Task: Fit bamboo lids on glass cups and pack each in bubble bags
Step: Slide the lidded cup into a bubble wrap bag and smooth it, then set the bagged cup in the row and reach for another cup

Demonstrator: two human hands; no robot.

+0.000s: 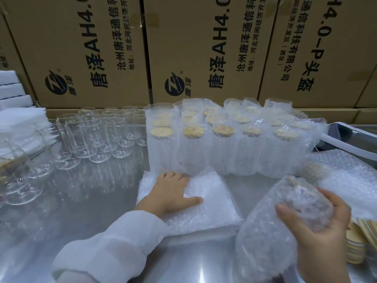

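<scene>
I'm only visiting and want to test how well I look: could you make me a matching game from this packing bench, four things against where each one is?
Things
1. bare glass cups
2. bagged cup
3. flat bubble bags
4. loose bamboo lids

Places
A. stacked at the near right edge of the table
B. gripped by the right hand
C. standing upright on the left, farther back
D. lying under the left hand

Pairs: 1-C, 2-B, 3-D, 4-A

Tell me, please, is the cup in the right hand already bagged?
Bagged: a bubble bag covers the cup the right hand grips; its lid shows through.
</scene>
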